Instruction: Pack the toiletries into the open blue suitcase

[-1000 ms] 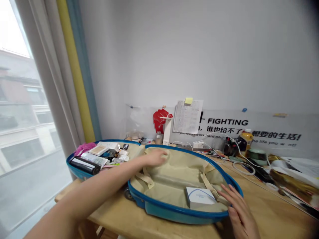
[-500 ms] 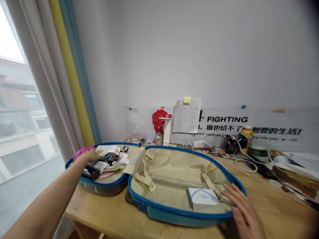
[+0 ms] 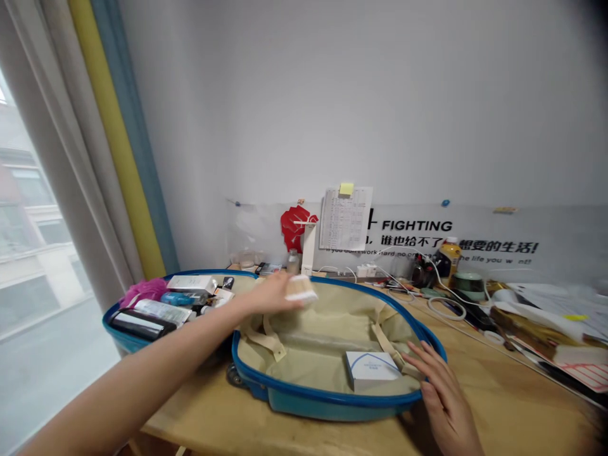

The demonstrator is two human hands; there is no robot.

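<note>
An open suitcase lies on the desk, its beige-lined right half (image 3: 327,342) rimmed in blue. Above the far left part of that half, my left hand (image 3: 273,294) is closed on a small white-and-tan pack (image 3: 301,289), blurred, so its kind is unclear. My right hand (image 3: 441,392) has its fingers spread over the right rim, near a strap buckle. A white box (image 3: 373,369) with a blue curved line sits inside, close to the front wall. In the left half are a white carton (image 3: 191,284), a black bottle (image 3: 142,324) and a pink mesh puff (image 3: 145,291).
Behind the suitcase stand a white lamp (image 3: 308,249) and a glass jar (image 3: 293,260). White cables (image 3: 446,308), a yellow-labelled bottle (image 3: 448,259), a green jar (image 3: 469,285) and papers (image 3: 551,304) crowd the desk's right side. A curtain (image 3: 80,139) hangs at left.
My left hand has come out of the left half with the small pack and moved right, over the other half. My right hand stays at the right rim. The view has shifted slightly.
</note>
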